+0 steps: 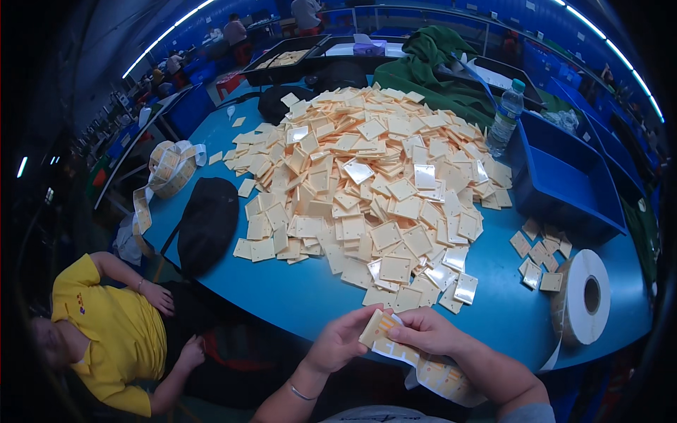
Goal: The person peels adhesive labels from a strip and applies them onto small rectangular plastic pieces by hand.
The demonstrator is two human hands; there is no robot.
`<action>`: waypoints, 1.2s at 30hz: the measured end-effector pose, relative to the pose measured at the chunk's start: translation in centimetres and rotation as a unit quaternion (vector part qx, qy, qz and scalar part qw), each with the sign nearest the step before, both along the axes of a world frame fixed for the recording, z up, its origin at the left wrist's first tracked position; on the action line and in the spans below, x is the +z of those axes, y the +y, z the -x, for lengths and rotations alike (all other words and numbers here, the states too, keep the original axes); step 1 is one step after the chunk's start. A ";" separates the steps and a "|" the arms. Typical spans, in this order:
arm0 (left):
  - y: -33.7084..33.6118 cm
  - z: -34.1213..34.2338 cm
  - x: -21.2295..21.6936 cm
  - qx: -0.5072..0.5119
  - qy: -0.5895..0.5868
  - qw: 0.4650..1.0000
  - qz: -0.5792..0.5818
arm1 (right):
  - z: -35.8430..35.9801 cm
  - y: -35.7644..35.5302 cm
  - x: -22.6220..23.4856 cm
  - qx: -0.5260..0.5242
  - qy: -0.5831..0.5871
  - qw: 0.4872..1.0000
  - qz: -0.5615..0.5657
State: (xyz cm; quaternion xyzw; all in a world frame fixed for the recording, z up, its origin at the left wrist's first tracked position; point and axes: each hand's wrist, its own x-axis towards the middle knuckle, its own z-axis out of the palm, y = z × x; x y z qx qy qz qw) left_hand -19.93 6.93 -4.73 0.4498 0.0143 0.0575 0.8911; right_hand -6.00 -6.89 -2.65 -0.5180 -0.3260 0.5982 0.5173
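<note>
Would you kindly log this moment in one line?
left hand: holds cream tile; right hand: holds label strip; tile pile: ahead on blue table; label roll: right side

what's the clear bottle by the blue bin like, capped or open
Capped: a green cap sits on top of the clear bottle. How full it is, I cannot tell.

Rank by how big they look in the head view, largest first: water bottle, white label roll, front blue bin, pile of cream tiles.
1. Pile of cream tiles
2. Blue bin
3. White label roll
4. Water bottle
</note>
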 end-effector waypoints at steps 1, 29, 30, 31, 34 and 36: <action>0.0 0.0 0.0 0.000 0.000 1.000 0.000 | 0.0 0.0 0.0 -0.004 -0.007 1.000 0.001; 0.0 0.0 -0.1 -0.004 -0.002 1.000 0.012 | 0.0 0.0 0.4 0.003 -0.017 1.000 0.000; 0.1 0.1 -0.1 -0.013 -0.003 1.000 -0.004 | -0.1 0.0 0.4 0.003 -0.016 1.000 0.000; 0.1 0.0 -0.2 -0.012 -0.003 1.000 -0.004 | -0.1 0.0 0.4 0.004 -0.025 1.000 0.001; 0.2 0.2 -0.5 -0.013 -0.008 1.000 -0.003 | -0.1 0.0 0.4 0.008 -0.032 0.999 0.002; 0.2 0.1 -0.6 -0.014 -0.010 1.000 -0.002 | -0.2 0.0 0.3 0.012 -0.032 0.999 0.004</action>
